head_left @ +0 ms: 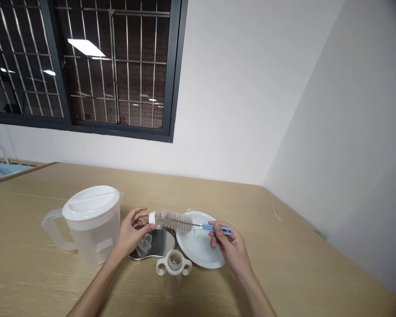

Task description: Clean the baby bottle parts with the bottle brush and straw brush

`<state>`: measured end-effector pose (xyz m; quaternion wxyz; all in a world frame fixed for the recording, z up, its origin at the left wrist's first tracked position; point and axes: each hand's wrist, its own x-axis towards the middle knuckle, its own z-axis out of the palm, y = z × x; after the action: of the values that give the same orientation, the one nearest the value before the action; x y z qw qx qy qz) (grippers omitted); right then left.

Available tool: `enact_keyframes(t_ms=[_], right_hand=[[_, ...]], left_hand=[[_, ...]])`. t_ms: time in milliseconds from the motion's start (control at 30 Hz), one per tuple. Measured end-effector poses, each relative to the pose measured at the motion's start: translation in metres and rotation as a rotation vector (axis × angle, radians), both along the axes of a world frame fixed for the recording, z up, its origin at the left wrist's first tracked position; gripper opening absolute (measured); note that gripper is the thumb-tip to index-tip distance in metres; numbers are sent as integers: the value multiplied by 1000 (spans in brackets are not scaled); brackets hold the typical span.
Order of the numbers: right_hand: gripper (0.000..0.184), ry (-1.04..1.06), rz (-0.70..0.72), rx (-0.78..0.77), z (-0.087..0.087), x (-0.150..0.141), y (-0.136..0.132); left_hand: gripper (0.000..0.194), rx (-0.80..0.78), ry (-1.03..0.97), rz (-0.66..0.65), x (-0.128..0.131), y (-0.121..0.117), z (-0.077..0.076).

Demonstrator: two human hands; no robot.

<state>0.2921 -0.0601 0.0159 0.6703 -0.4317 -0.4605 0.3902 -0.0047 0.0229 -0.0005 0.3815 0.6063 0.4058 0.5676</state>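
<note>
Above tan tabletop, left fingers pinch a white ring, right fingers a blue-handled brush — tip indistinct.

Free tabletop behind the plate, pitcher as obstacle leftward

From where I stand, I see a wide table with a light wooden surface and fine grain. On its left part stands a translucent pitcher, upright, with a white lid on it; its handle points to the left. To the right of this lies a curved, shiny metal tray, and just beside it a white plate. On the near side of both, a cup with two handles stands upright. Farther right, a thin pale strip lies alone.
</note>
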Motion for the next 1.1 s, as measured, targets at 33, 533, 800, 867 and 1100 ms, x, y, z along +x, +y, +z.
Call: enact_keyframes(t_ms=[33,533,800,867,1100], right_hand=[[43,2,0,0,0,0,0],[44,18,-68,1,1,-2,1],[46,24,-141,13,0,-1,2],[46,-14,-101,23,-1,-2,2],[43,-19,-72,41,-3,-2,1]], left_hand=[[60,1,-5,0,0,0,0],[61,36,18,8,1,-1,0],[59,52,47,23,1,-2,1],[59,67,83,34,1,-2,0],[59,107,227,61,-1,1,-5]])
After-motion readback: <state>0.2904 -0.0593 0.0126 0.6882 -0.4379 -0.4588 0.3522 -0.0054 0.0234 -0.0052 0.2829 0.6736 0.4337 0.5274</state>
